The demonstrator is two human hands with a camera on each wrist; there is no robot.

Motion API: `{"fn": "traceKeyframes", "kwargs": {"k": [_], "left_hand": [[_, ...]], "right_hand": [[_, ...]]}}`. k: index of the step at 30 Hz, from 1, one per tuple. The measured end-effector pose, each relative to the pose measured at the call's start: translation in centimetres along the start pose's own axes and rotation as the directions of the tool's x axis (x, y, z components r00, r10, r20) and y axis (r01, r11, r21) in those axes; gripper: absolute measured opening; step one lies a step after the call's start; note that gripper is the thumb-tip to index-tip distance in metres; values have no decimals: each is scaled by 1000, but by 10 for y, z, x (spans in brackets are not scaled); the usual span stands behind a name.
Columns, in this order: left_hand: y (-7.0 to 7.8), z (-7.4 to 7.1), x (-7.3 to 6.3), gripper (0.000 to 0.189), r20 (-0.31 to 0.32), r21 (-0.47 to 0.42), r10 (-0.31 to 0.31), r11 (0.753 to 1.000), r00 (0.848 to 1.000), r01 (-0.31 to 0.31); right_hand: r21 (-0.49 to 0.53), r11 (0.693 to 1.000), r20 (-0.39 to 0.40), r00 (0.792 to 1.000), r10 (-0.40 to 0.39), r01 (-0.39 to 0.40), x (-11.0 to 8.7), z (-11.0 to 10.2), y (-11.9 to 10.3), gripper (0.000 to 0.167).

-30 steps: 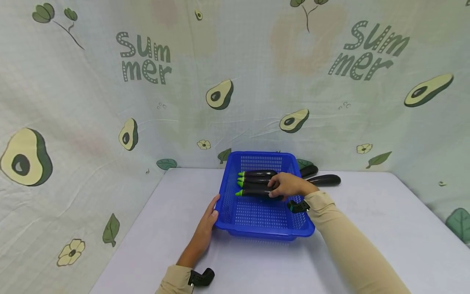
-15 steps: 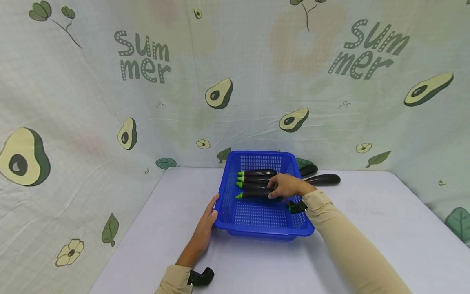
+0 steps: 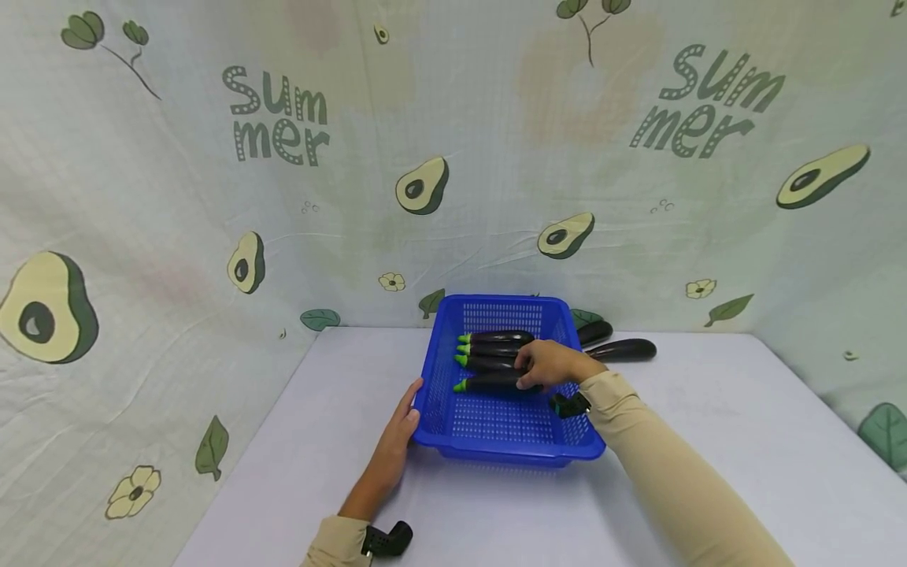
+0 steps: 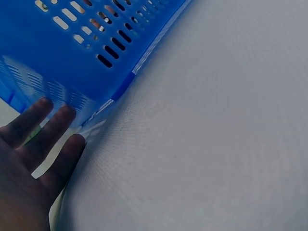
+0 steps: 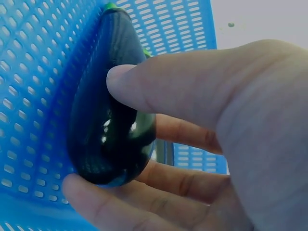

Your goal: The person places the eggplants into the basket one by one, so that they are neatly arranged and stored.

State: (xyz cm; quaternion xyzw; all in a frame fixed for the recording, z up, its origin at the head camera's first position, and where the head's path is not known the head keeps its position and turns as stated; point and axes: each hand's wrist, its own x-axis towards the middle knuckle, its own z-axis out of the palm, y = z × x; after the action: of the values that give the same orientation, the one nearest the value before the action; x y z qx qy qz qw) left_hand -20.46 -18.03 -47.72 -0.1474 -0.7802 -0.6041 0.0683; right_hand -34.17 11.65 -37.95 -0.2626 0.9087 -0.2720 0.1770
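A blue perforated plastic basket (image 3: 510, 451) stands on the white table. Inside it, several dark eggplants (image 3: 496, 336) with green stem ends lie side by side, stems to the left. My right hand (image 3: 556, 364) grips the nearest eggplant (image 3: 489, 383) by its thick end. In the right wrist view, the thumb lies across the top of that eggplant (image 5: 108, 130) and the fingers curl around its far side and underneath. At the basket's left side, my left hand (image 3: 398, 429) rests its fingers against the outer wall; the left wrist view shows these fingers (image 4: 57, 125) spread and nearly straight.
Two more eggplants lie on the table right of the basket: one nearer (image 3: 627, 350) and one farther back (image 3: 595, 331), partly hidden by the basket. A patterned cloth (image 3: 496, 102) hangs behind the table (image 3: 708, 441).
The gripped eggplant has shifted slightly toward me, widening the gap to the one behind it, with my right hand on it. The left hand and basket have stayed in place.
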Motion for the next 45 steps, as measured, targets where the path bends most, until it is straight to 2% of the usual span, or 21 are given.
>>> {"fn": "traceKeyframes", "kwargs": {"k": [8, 20, 26, 31, 45], "left_hand": [[-1, 0, -1, 54, 3, -10, 12, 1000, 1000, -12], [1, 0, 1, 54, -5, -10, -5, 1000, 1000, 5], [-1, 1, 2, 54, -10, -9, 10, 1000, 1000, -10], [-3, 1, 0, 54, -11, -14, 12, 1000, 1000, -12], [-3, 0, 2, 54, -10, -11, -2, 1000, 1000, 2]], "right_hand": [[-19, 1000, -5, 1000, 15, -15, 0, 3, -1, 39], [-82, 996, -4, 999, 38, -39, 1, 1, -2, 36], [-59, 996, 4, 998, 62, -62, -1, 3, -3, 36], [-49, 998, 13, 999, 51, -51, -2, 6, -2, 38], [-164, 985, -17, 999, 43, -45, 3, 4, -1, 34]]}}
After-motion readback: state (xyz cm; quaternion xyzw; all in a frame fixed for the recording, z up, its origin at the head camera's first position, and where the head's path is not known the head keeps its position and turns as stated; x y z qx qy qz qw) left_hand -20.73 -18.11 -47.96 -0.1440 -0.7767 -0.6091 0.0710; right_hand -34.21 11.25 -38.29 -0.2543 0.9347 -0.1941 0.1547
